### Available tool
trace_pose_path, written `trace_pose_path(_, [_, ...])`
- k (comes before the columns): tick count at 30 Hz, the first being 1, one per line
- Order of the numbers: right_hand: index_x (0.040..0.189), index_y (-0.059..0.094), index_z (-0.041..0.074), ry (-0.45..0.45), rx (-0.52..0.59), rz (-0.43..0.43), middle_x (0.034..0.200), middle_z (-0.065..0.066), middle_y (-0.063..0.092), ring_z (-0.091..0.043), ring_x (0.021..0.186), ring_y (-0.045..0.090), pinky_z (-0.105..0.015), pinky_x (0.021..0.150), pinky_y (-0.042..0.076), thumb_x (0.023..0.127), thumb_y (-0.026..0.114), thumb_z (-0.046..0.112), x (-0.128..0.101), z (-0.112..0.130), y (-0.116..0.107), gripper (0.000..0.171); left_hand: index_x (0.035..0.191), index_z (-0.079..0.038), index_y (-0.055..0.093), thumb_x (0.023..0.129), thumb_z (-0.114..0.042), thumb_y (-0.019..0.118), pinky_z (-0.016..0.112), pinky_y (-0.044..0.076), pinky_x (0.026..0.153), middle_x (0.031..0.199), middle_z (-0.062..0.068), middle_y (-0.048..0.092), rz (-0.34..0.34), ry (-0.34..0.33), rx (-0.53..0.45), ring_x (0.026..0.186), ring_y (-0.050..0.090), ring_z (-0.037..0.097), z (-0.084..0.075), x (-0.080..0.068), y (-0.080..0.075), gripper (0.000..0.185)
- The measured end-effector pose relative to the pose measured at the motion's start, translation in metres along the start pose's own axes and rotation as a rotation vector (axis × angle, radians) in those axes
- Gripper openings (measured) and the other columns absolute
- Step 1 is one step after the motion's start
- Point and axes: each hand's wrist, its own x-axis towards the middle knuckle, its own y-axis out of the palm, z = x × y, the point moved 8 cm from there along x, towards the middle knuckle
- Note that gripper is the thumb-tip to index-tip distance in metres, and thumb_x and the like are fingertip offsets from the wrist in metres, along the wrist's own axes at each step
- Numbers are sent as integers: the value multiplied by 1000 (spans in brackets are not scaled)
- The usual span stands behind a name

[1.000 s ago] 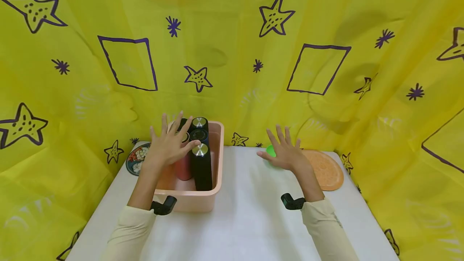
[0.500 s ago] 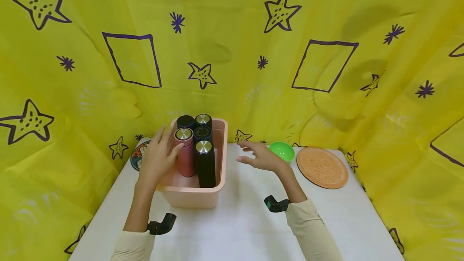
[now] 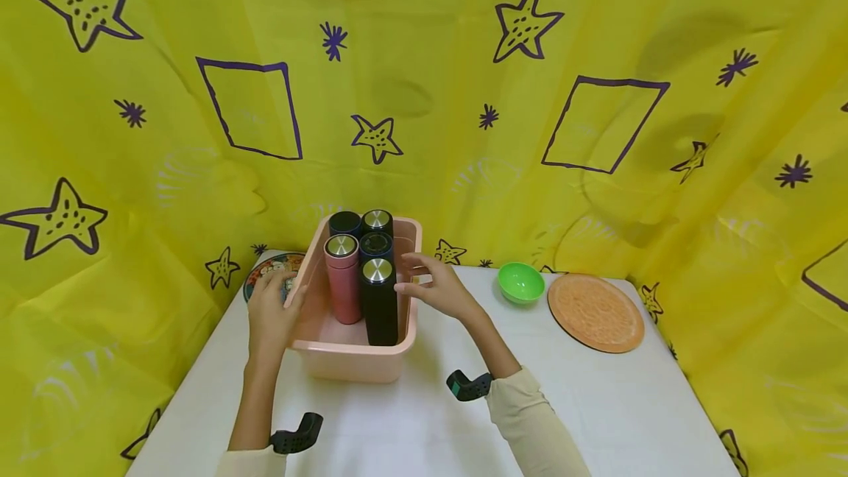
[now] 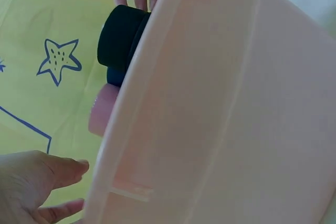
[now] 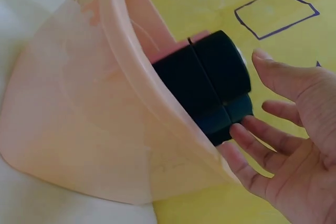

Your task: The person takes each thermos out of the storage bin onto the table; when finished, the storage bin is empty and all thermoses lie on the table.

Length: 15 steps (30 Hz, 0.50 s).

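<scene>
Head view first — where's the tub?

Left of centre, lower half of the frame. Pink tub (image 3: 349, 350) on the white bench (image 3: 517, 418), five bottles (image 3: 375, 245) standing bunched inside. Black bottle (image 3: 380, 315) in front, pink bottle (image 3: 344, 289) behind it to the left.

Hands?

Left hand (image 3: 267, 319) at the tub's left rim, thumb and fingers apart. Right hand (image 3: 447, 291) at the right rim, fingers spread, thumb just beside the black bottle. Neither is clamped on anything; can't tell if either touches.

Risks?

Toppling, I'd say. Tall bottles, spare floor around them — tilt the tub or raise one side first and they could fall into each other. That right thumb could knock the black bottle if it swings inward. A rim-only hold might slip if the load's heavy.

Nearby stuff?

Green bowl (image 3: 521, 283) and orange mat (image 3: 596, 313), centre right, well apart. Patterned plate (image 3: 274, 263) behind the left fingers — easy to bump.
</scene>
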Motion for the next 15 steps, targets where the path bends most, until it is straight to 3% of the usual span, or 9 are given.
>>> trace_pose_path(7, [138,49,6,71,15,-69,133,-12,59,-33,120,58,-42,92,55,85,75,25,1,-5,10,62,111,6,67,86,-2,69,58,47,88,120,32,57,-25,-60,-28,103,56,45,8,-5,3,27])
trace_pose_path(15, [135,50,2,21,17,-123,129,-18,59,-36,115,58,-49,94,53,82,78,22,5,-1,19,63,109,7,68,85,0,67,58,45,82,103,32,62,-68,-89,-21,97,57,46,15,-5,8,25])
